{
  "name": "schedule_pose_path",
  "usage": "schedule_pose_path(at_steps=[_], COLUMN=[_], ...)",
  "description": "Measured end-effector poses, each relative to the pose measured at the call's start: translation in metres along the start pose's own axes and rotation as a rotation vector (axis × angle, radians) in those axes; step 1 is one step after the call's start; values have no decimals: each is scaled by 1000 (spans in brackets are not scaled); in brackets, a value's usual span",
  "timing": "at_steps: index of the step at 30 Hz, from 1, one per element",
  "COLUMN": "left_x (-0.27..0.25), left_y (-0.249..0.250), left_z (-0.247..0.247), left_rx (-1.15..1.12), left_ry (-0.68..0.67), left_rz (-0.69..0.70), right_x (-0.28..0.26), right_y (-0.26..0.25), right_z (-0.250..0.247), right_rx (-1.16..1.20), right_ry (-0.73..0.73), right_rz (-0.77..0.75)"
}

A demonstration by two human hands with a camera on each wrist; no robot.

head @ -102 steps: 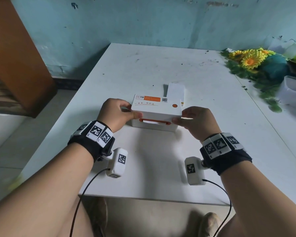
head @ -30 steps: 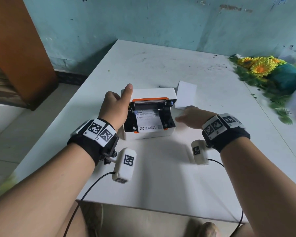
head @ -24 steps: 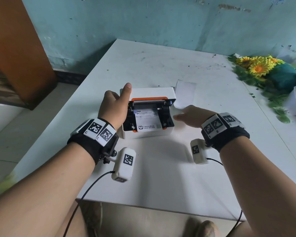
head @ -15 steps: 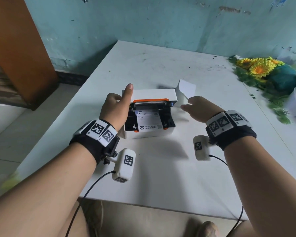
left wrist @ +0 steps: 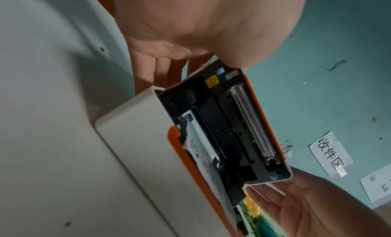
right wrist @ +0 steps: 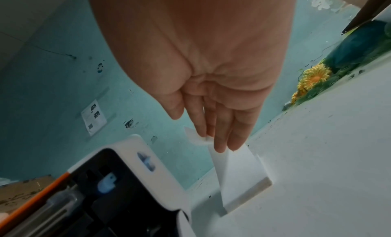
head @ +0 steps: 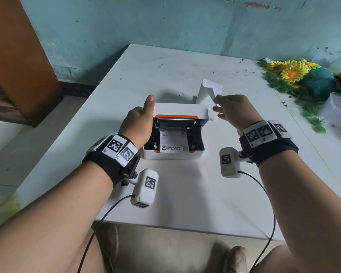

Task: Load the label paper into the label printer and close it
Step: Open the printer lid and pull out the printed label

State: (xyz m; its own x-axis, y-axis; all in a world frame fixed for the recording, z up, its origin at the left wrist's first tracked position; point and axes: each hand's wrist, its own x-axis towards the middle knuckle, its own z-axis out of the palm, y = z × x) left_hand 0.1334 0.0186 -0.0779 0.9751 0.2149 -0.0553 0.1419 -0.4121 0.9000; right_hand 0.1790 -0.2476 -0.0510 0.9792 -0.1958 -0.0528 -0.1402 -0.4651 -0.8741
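Observation:
A white label printer with orange trim sits mid-table, its lid raised. My left hand holds the lid's left edge, thumb pointing up and fingers behind it; the left wrist view shows the left hand above the printer's open black bay. A printed slip lies in the bay. A white fan-fold stack of label paper lies behind the printer's right corner. My right hand pinches its top sheet and lifts the end; the right wrist view shows the label paper rising to my fingertips.
Artificial sunflowers and a clear plastic tub crowd the table's right side. A brown wooden cabinet stands off the table to the left. The teal wall is close behind. The table's front edge is near my knees.
The lid, shut 3.4 s ago under both hands, now stands raised in my left hand. My right hand went to the paper stack and has lifted the top sheet's end.

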Motion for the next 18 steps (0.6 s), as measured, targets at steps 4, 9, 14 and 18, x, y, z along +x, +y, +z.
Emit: schedule_pose_path(at_steps=[4, 9, 14, 18], left_x=[-4, -9, -14, -23], left_y=[2, 1, 3, -1], left_z=[0, 2, 4, 4], left_rx=[21, -10, -21, 46], left_ry=[-1, 5, 71, 35], left_rz=[5, 13, 6, 64], right_x=[-4, -17, -24, -27], right_y=[3, -2, -2, 11], right_z=[-4, -5, -2, 7], right_rx=[30, 107, 154, 165], right_ry=[-16, -48, -87, -133], right_rz=[10, 6, 12, 72])
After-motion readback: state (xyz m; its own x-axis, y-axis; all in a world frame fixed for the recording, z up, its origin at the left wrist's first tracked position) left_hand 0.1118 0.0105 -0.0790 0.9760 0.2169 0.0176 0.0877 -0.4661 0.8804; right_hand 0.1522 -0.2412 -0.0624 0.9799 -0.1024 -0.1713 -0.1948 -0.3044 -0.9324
